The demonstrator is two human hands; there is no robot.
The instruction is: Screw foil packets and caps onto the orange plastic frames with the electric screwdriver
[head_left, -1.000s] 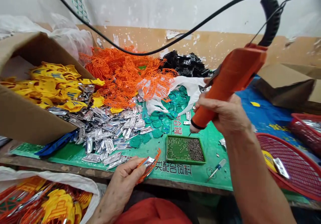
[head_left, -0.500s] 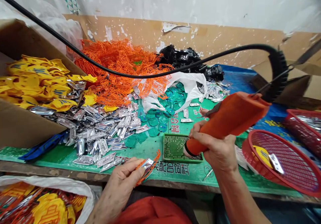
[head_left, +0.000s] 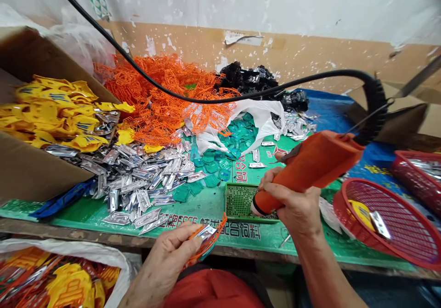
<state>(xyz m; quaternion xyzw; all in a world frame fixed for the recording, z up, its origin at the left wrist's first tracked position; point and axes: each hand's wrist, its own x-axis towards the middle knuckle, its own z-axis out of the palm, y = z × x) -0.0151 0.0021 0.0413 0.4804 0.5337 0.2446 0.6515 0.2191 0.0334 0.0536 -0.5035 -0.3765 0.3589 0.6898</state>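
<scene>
My right hand [head_left: 292, 202] is wrapped round an orange electric screwdriver [head_left: 306, 165], tilted with its nose down over a green tray of small screws [head_left: 241, 202]. The tip is hidden from me, so I cannot tell whether it touches the screws. Low in front of me, my left hand [head_left: 172, 253] pinches a plastic part [head_left: 206, 236] made of an orange frame, a silver plate and some teal plastic beneath. Loose silver plates [head_left: 138, 179], teal pieces [head_left: 213, 170] and a heap of orange frames [head_left: 161, 87] lie beyond my hands.
A black cable [head_left: 206, 100] arches across the bench to the screwdriver. Yellow parts [head_left: 58, 110] fill a cardboard box [head_left: 37, 170] at left. A white sack [head_left: 124, 262] stands below it. Red baskets [head_left: 409, 234] are at right, and black parts [head_left: 248, 76] lie by the wall.
My left hand has turned the plastic part slightly, so more teal shows under it. The screwdriver's rear end has come down and left a little, and the cable has swung.
</scene>
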